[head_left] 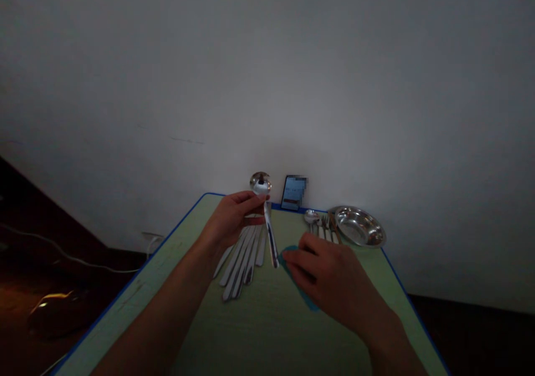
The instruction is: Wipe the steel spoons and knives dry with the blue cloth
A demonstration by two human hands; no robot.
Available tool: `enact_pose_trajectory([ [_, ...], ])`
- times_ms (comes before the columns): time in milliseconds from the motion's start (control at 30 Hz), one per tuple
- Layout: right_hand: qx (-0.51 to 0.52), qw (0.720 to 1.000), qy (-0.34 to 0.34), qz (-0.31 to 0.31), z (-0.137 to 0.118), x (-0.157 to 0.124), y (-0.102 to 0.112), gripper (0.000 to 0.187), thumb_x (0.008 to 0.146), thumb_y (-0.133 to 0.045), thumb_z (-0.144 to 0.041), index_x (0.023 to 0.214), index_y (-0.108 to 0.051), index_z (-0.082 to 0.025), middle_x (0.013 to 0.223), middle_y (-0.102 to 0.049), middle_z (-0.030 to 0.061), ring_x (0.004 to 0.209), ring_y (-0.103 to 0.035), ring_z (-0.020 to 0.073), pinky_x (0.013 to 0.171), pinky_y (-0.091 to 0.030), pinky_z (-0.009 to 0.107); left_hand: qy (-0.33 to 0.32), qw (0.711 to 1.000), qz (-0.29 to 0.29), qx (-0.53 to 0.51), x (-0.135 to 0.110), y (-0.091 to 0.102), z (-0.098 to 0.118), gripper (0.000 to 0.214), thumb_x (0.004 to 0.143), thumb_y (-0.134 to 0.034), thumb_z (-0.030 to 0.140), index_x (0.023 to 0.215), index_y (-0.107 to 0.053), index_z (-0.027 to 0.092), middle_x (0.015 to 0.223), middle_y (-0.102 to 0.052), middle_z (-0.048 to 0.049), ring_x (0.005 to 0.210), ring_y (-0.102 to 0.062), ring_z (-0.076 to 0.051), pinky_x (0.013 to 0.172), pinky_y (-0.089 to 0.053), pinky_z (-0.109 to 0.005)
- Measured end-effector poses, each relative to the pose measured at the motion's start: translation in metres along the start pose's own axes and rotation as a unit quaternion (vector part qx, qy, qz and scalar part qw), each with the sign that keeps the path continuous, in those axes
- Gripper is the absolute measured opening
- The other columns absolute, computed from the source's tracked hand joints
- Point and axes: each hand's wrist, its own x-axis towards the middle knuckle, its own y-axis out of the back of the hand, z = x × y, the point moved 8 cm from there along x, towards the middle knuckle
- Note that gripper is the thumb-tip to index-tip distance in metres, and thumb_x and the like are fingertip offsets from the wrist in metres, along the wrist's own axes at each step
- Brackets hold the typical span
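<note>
My left hand (pixel 232 218) is closed on a metal spoon (pixel 264 209), pinching it just under the bowl; the bowl points up and the handle hangs down toward the table. My right hand (pixel 330 281) rests on a teal cloth (pixel 301 287) lying on the table, fingers curled over it, close to the tip of the spoon's handle. Under my left hand a row of several pieces of metal cutlery (pixel 244 259) lies side by side on the pale green table (pixel 259 331).
A shiny metal bowl (pixel 359 226) stands at the table's far right corner, with a spoon and forks (pixel 321 223) lying beside it. A phone (pixel 293 192) leans against the white wall at the far edge. The table has a blue rim; cables lie on the dark floor to the left.
</note>
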Motion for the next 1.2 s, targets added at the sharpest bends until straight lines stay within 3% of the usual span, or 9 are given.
enact_pose_trajectory([
  [200, 0.037, 0.987, -0.021, 0.157, 0.006, -0.001, 0.018, 0.019, 0.088, -0.05, -0.025, 0.1, -0.064, -0.021, 0.08, -0.057, 0.002, 0.068, -0.053, 0.0114, 0.063, -0.041, 0.025, 0.015, 0.998, -0.053, 0.043, -0.007, -0.014, -0.007, 0.017, 0.066, -0.073, 0.029, 0.067, -0.065, 0.015, 0.064, -0.06, 0.0011, 0.06, -0.055, -0.009, 0.052, -0.049, -0.019],
  [433, 0.012, 0.976, -0.032, 0.217, 0.006, -0.001, 0.016, 0.018, 0.088, -0.05, -0.023, 0.098, -0.065, -0.018, 0.078, -0.057, 0.0032, 0.067, -0.052, 0.0114, 0.062, -0.042, 0.024, 0.018, 0.99, -0.108, 0.088, -0.014, -0.03, -0.012, 0.02, 0.069, -0.071, 0.032, 0.064, -0.063, 0.014, 0.061, -0.059, 0.0015, 0.057, -0.056, -0.009, 0.052, -0.05, -0.019],
  [733, -0.009, 0.983, -0.039, 0.178, 0.006, 0.004, 0.008, 0.017, 0.088, -0.05, -0.024, 0.094, -0.065, -0.018, 0.077, -0.055, 0.0023, 0.065, -0.052, 0.0123, 0.056, -0.037, 0.025, 0.017, 0.987, -0.12, 0.105, -0.019, -0.041, -0.015, 0.021, 0.067, -0.071, 0.031, 0.062, -0.063, 0.013, 0.058, -0.06, 0.0009, 0.054, -0.057, -0.01, 0.053, -0.051, -0.022],
  [1200, -0.033, 0.998, -0.039, 0.043, -0.001, 0.008, -0.007, 0.017, 0.09, -0.046, -0.025, 0.089, -0.063, -0.023, 0.078, -0.052, 0.0, 0.064, -0.048, 0.0117, 0.054, -0.027, 0.027, -0.001, 0.993, -0.063, 0.099, -0.012, -0.029, -0.007, 0.025, 0.064, -0.074, 0.034, 0.059, -0.061, 0.013, 0.056, -0.058, 0.0019, 0.054, -0.054, -0.009, 0.054, -0.05, -0.022],
])
